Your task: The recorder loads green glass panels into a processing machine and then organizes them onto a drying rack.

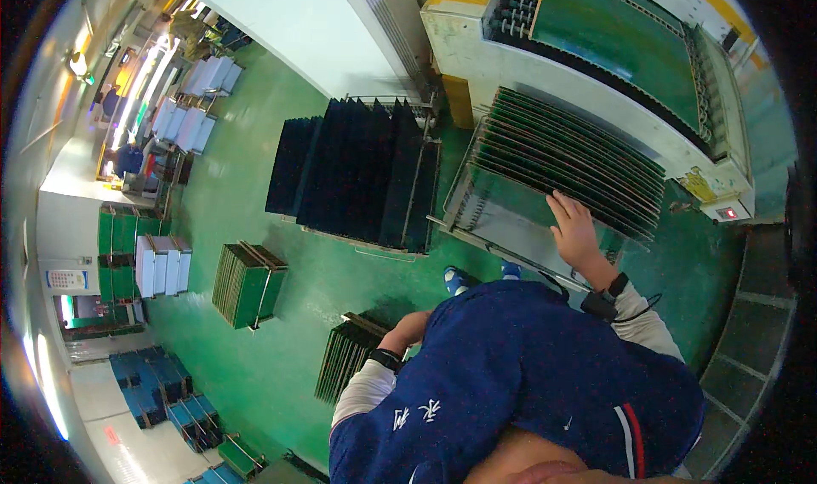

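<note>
Panels point(562, 156) just beside right grip point(576, 236).

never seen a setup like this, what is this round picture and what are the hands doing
A wide camera on a person's head looks down, so straight edges bend near the rim. The blue shirt is the wearer's. Their right hand is open at the front of a rack of green panels; I can't tell if it touches. The left hand is beside the waist, partly hidden, so its grip is unclear. On the green floor also stand dark panels. Behind the green rack is a white machine.
</note>
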{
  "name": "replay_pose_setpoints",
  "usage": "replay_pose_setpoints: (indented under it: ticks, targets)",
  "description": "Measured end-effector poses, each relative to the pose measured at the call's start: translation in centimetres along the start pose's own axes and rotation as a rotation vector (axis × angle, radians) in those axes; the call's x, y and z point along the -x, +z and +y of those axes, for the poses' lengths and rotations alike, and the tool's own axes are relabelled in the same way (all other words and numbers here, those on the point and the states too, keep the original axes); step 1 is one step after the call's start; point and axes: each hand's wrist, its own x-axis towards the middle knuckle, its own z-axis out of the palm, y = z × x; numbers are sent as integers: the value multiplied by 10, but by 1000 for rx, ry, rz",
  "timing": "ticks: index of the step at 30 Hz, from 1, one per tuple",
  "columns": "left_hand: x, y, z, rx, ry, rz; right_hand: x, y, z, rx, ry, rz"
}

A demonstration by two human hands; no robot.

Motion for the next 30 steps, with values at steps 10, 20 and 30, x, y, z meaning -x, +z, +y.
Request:
replay_pose_setpoints:
  ticks: [10,20,30]
  targets:
    - [2,-3,7,-50,56,-8,17,6,-17,17,-42,-4]
    - [7,0,10,-82,-61,-92,7,19,-2,-165,-13,108]
    - [29,-21,44,6,-30,-44,-4,42,41,45,264,-196]
